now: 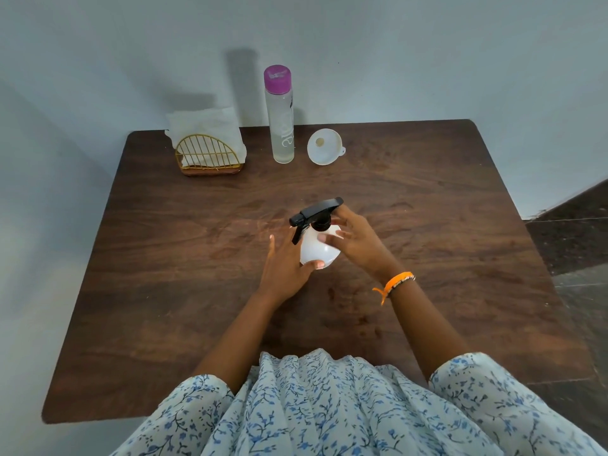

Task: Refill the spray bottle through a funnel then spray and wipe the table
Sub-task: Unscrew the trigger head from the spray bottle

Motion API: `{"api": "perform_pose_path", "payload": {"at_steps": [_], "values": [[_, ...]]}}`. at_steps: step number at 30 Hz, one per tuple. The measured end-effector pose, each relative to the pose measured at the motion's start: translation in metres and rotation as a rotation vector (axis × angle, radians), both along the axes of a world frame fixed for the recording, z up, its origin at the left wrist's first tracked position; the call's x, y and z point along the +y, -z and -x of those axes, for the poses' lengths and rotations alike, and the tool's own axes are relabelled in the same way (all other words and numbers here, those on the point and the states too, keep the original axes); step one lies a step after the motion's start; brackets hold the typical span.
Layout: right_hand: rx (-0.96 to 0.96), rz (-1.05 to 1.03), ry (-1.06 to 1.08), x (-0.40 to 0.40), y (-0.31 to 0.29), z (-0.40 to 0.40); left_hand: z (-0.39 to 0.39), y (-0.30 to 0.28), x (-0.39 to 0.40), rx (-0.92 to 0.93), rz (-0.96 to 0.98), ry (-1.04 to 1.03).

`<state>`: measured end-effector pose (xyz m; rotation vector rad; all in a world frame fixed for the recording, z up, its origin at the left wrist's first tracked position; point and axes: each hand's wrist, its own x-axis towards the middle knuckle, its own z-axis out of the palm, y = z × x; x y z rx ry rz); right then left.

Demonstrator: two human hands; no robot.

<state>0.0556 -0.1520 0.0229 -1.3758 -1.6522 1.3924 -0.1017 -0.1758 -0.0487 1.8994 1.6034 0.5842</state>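
Left hand [285, 268] cupping one spray bottle [318, 246], right hand [355, 240] pinching its collar, one funnel [325, 147], one water bottle [280, 120]

A dark brown wooden table [171, 291] with rounded corners stands pushed against a plain pale grey-blue wall [394, 44]. Soft light throws faint shadows onto the wall behind the tabletop. At the right edge, dark tiled floor [579, 245] shows beside the table
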Motion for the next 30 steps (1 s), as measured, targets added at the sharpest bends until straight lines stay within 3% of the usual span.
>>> {"api": "perform_pose_path", "payload": {"at_steps": [4,7,13,20,26,30], "values": [[-0.007,-0.122,0.394,-0.014,0.009,0.036,0.001,0.001,0.001,0.022,-0.008,-0.008],[-0.026,-0.164,0.525,-0.011,0.01,0.042,0.001,0.001,0.002,0.036,0.017,-0.017],[-0.159,-0.226,0.491,-0.01,0.015,0.036,0.001,0.006,0.003,-0.003,0.019,-0.032],[-0.14,-0.319,0.098,-0.001,0.018,0.005,0.004,0.003,0.001,-0.054,0.014,0.012],[-0.182,-0.316,0.148,-0.029,0.045,0.015,0.006,0.0,0.001,-0.017,-0.02,0.033],[0.034,-0.278,0.395,-0.031,0.032,0.032,0.005,0.001,0.0,-0.018,-0.006,0.018]]}}
